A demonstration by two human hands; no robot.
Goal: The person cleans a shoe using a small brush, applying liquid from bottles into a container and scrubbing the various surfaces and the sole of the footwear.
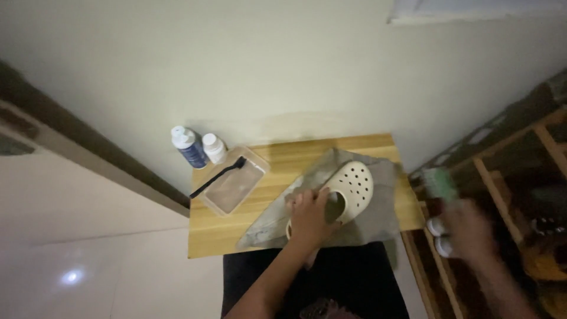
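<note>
A cream perforated clog (348, 189) is held down at its heel by the left hand (310, 215) on a grey cloth (378, 207) spread over the wooden table (236, 233). The right hand (469, 230) is blurred beside the table; its grip cannot be told.

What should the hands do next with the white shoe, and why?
Probably bring the right hand, blurred off to the side of the table, back over to the white clog. The left hand already grips the clog on the grey cloth, and the black brush lies unused on the clear tray.
</note>
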